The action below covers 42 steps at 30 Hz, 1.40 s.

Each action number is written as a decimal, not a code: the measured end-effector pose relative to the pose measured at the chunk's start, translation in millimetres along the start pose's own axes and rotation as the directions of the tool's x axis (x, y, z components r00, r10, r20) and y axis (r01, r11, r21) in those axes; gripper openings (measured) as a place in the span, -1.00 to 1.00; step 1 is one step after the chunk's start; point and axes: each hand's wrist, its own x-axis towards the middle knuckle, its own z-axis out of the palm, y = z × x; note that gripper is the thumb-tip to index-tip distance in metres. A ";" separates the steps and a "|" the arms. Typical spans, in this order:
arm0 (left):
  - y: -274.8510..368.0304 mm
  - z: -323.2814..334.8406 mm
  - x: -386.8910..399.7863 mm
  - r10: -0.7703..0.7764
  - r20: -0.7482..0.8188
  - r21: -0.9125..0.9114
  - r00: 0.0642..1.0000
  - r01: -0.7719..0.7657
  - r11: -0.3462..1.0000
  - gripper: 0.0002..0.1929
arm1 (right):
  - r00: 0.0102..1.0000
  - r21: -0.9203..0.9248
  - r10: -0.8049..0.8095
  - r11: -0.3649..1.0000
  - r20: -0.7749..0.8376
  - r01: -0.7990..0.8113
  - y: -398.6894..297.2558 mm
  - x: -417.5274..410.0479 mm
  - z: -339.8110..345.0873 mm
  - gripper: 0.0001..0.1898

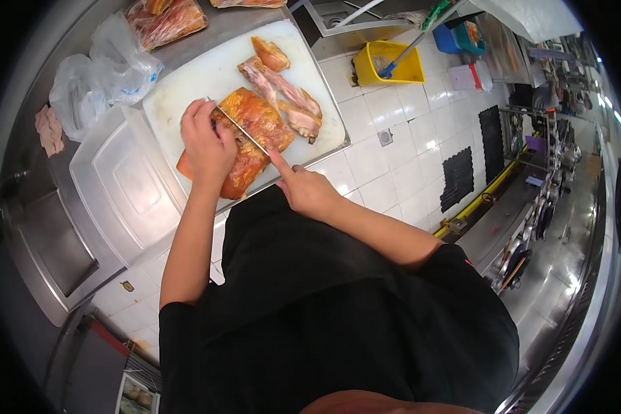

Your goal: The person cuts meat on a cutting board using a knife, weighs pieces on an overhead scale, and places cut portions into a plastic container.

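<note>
A large golden-brown slab of cooked meat (248, 173) lies on a white cutting board (186, 67). My right hand (313, 192) is closed around a knife (241, 129), its handle hidden in the fist and the index finger stretched along the blade. The blade lies slantwise across the top of the slab; how deep it sits in the meat cannot be made out. Over the slab's left part, my left hand (207, 142) grips the meat, fingers close to the blade's far end. Several cut meat pieces (290, 95) lie on the board's right side.
Left of the board stands a clear plastic tub (129, 176), with plastic bags (119, 62) behind it. Wrapped meat (168, 23) sits at the back of the steel counter. On the tiled floor to the right is a yellow mop bucket (411, 62) with a mop handle leaning out.
</note>
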 end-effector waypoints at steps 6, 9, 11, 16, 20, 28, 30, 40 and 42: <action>19.3 23.8 50.6 0.287 0.416 0.174 0.863 -0.385 0.906 -0.44 | 1.000 -0.003 -0.002 1.000 -0.007 0.002 -13.0 -4.4 -11.2 -0.29; 3.3 34.1 50.1 0.140 0.490 0.125 0.860 -0.229 0.965 -0.39 | 0.997 -0.025 0.066 0.998 0.043 -0.065 -24.7 5.5 -17.2 -0.34; 20.6 36.9 50.6 0.159 0.539 0.200 0.827 -0.309 0.930 -0.38 | 0.997 -0.004 0.077 0.997 -0.011 -0.077 -0.9 7.6 13.0 -0.36; 4.8 41.3 50.8 0.124 0.530 0.280 0.839 -0.311 0.908 -0.37 | 0.998 0.056 0.058 0.997 -0.022 -0.057 -10.0 11.0 8.9 -0.29; 6.0 45.6 52.8 0.078 0.560 0.308 0.825 -0.294 0.905 -0.38 | 0.990 0.003 0.120 0.993 0.078 -0.121 -11.9 17.0 7.7 -0.20; 9.2 49.5 54.3 -0.038 0.653 0.381 0.756 -0.285 0.879 -0.38 | 0.990 0.030 0.076 0.996 0.117 -0.080 -10.9 19.7 3.1 -0.17; 0.4 51.4 58.6 -0.039 0.628 0.327 0.777 -0.218 0.919 -0.39 | 0.996 0.050 0.069 0.996 0.051 -0.072 -14.2 16.8 3.6 -0.17; -12.8 51.7 62.7 -0.035 0.577 0.321 0.816 -0.187 0.929 -0.37 | 0.999 0.031 0.013 0.999 0.031 -0.014 -22.0 18.6 -4.3 -0.15; -17.6 50.5 64.3 -0.028 0.547 0.144 0.837 -0.060 0.988 -0.38 | 1.000 0.053 -0.021 0.998 0.003 0.020 -12.0 21.2 5.1 -0.14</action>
